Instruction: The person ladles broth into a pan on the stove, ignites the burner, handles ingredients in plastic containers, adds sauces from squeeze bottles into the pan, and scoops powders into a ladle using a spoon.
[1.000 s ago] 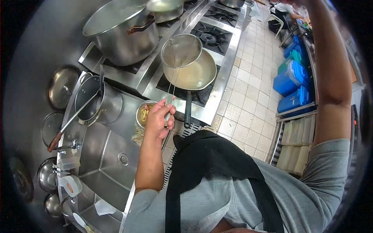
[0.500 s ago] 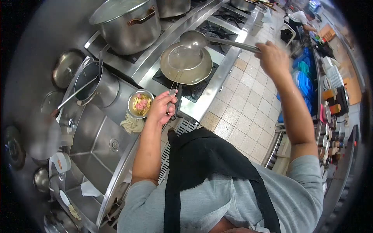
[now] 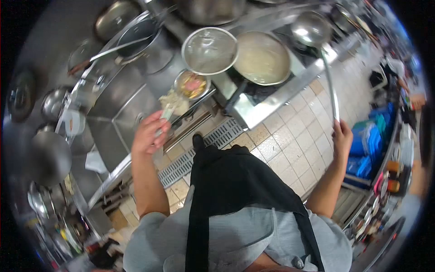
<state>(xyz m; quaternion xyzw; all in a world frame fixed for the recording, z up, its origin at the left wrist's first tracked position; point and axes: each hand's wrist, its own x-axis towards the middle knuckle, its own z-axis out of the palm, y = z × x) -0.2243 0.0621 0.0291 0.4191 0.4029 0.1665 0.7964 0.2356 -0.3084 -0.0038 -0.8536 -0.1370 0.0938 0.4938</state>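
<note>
My left hand (image 3: 149,133) is closed around the handle of a round mesh strainer (image 3: 210,51). The strainer hangs beside the pan, over the small metal bowl's far edge. In my right hand (image 3: 342,138) is the long handle of a metal ladle (image 3: 311,29), its bowl raised above the stove right of the pan. The wide pan (image 3: 263,58) sits on a burner with pale, cloudy liquid in it, its dark handle pointing toward me. Yellowish strips and pink pieces fill the small metal bowl (image 3: 192,85). A crumpled cloth (image 3: 176,102) lies near that bowl.
A steel sink (image 3: 102,120) is at left, with a deep pot (image 3: 136,38) holding a long-handled utensil behind it. A large stockpot (image 3: 210,9) stands at the back. Blue plastic items (image 3: 367,138) and a loaded counter line the right; a floor grate (image 3: 199,154) lies below.
The strainer has moved left, off the pan. The ladle has swung right, away from above the pan, and my right hand is lower. My view has turned and shifted.
</note>
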